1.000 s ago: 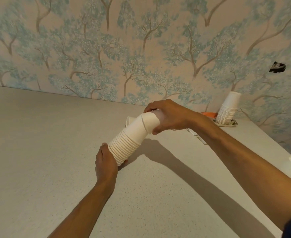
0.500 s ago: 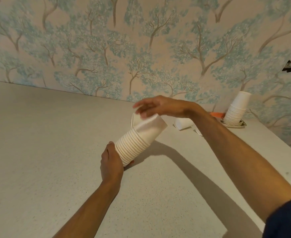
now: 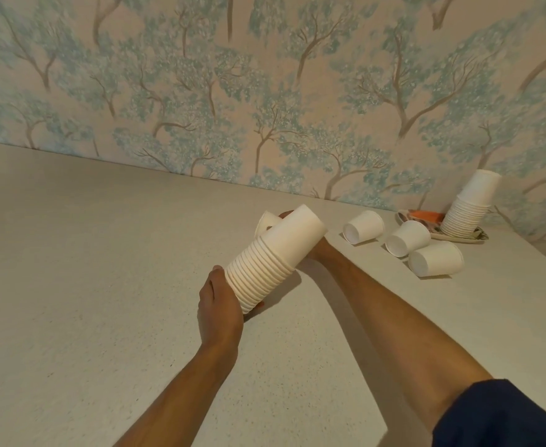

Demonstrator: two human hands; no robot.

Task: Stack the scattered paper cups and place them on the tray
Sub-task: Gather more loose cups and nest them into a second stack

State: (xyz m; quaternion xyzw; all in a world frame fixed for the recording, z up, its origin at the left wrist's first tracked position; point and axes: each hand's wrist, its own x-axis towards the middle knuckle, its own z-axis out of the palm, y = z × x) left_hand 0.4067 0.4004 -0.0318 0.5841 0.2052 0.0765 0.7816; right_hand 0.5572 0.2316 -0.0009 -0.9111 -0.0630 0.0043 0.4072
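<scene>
My left hand [image 3: 220,304] grips the wide lower end of a tall stack of white paper cups [image 3: 275,259], tilted up to the right above the table. My right hand [image 3: 319,250] reaches behind that stack toward a single cup [image 3: 265,221] lying there; its fingers are almost wholly hidden by the stack. Three more loose cups lie on their sides to the right: one [image 3: 363,227], a second [image 3: 409,238] and a third [image 3: 436,259]. Farther right, a patterned tray [image 3: 459,237] by the wall bears a second, leaning stack of cups [image 3: 471,206].
An orange item [image 3: 426,215] lies on the tray's left part. The pale speckled table [image 3: 87,269] runs along a wall with tree-pattern wallpaper. The table's near right edge [image 3: 391,427] passes under my right forearm.
My right hand left the top of the held stack and went down behind it toward the cup lying there. The view swung right, showing three loose cups.
</scene>
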